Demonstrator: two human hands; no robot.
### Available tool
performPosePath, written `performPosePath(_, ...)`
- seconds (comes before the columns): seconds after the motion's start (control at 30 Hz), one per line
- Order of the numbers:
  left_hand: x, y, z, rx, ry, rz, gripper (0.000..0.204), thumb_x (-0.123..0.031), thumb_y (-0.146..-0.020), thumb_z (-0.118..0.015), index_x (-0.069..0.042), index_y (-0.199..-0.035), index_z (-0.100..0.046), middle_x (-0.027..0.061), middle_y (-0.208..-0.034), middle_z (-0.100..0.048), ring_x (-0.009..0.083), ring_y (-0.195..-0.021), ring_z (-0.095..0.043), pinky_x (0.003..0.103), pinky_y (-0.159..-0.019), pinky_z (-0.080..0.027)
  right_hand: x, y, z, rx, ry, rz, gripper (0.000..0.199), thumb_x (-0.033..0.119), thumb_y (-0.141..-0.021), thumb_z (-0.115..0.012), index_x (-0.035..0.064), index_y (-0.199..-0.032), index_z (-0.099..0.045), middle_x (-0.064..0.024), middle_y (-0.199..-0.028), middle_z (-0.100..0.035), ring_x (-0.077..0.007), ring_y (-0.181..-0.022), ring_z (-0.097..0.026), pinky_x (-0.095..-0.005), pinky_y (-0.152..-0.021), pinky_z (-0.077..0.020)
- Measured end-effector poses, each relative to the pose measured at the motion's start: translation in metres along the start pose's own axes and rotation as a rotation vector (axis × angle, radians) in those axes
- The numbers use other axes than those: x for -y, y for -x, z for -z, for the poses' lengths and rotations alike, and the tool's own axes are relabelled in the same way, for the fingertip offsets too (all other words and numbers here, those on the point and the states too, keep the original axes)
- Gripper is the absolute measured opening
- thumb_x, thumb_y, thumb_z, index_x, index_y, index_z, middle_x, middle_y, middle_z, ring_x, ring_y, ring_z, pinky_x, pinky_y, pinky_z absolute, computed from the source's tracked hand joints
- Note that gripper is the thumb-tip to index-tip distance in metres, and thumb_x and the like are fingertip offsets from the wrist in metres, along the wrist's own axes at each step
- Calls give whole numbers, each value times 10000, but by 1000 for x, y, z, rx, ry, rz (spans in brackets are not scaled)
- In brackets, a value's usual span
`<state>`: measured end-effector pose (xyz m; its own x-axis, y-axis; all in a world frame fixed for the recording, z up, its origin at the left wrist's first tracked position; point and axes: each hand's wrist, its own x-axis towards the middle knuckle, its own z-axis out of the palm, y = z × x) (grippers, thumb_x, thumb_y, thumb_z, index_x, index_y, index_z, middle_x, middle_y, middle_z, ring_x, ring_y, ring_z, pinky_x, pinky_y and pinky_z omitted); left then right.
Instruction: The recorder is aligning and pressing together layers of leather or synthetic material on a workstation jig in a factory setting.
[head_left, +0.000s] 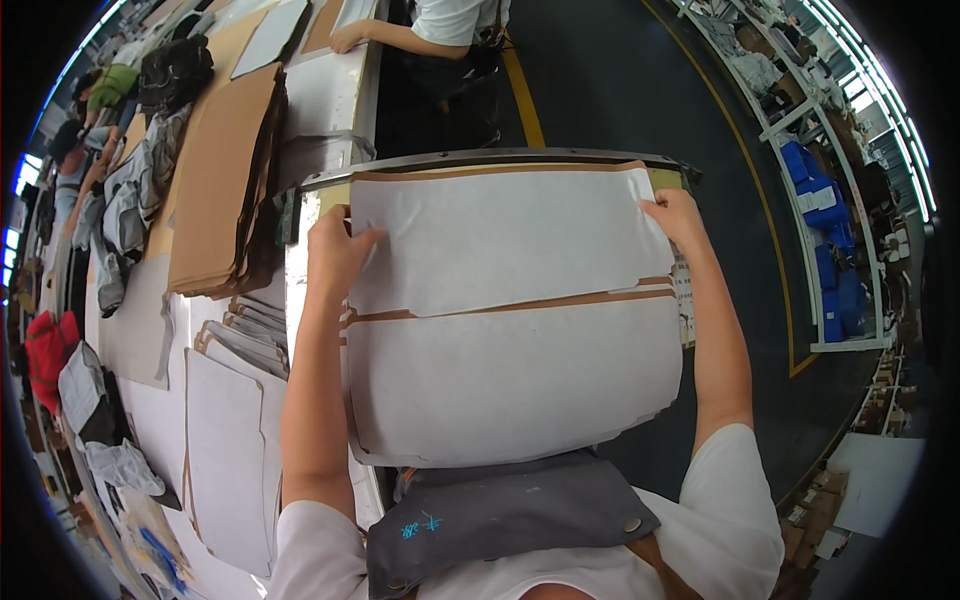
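Holding one white sheet (505, 240) by its two upper side edges: left hand (335, 255) pinches the left edge, fingers curled over the front; right hand (675, 215) pinches the upper right corner. Both hands closed on that sheet.

Count on the work surface: two white sheets in view, upper one in the hands, a second white sheet (510, 385) below it, nearer the body. A thin brown strip (500, 308) shows between them, the edge of brown board underneath. More brown edging runs along the top of the upper sheet.

Upper sheet: matte white, broad rectangle, slightly creased, lower edge uneven with a stepped cut at right. It lies over a metal-rimmed platform (500, 157), centre of the view, straight ahead of the person.

Lower sheet: same white, wider, its bottom edge ragged, touching the dark grey apron (500, 515).

Left tabletop (330, 95): one tall stack of brown cardboard (220, 180), a fanned stack of white panels (235, 440), several grey garments (125, 215).

Another person's hand (350, 36) rests on that tabletop far up. Blue bins (820, 210) stand on a rack at right.
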<state>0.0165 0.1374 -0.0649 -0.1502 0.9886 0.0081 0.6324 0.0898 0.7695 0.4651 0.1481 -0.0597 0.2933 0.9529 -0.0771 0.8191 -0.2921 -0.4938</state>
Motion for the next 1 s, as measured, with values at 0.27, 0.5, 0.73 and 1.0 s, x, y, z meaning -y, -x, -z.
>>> performPosePath(0.27,22,106,165,-435,36,116,278,-202,-794,-705,56,-760,-608,27,-580,-531,82,-547,-441,297,-501,-365,153,44,-2,383,-546,268,225,182,-901,-649,-43,-913,-657,-36,-758,-645,-72,-673,-575,-223,-605,-442)
performPosePath(0.5,135,324,301,-712,-502,615,271,-168,-775,-676,85,-736,-587,80,-559,-508,145,-530,-471,348,-508,-362,332,154,-165,1034,-505,741,253,209,-846,-673,-42,-872,-679,-39,-675,-612,-90,-625,-525,-297,-563,-429)
performPosePath(0.73,180,319,274,-894,-977,313,289,-105,-760,-735,41,-996,-653,155,-920,-664,227,-789,-619,328,-697,-483,321,181,-168,689,-540,974,238,189,-864,-634,10,-1021,-653,-124,-920,-670,-223,-770,-637,-329,-707,-504)
performPosePath(1.0,15,143,52,90,-158,-457,518,-95,-680,-813,-34,-1146,-597,118,-1135,-598,323,-1077,-547,393,-907,-458,130,150,-56,318,-96,799,341,177,-834,-685,24,-1131,-612,-89,-1153,-570,-249,-1049,-532,-338,-896,-437)
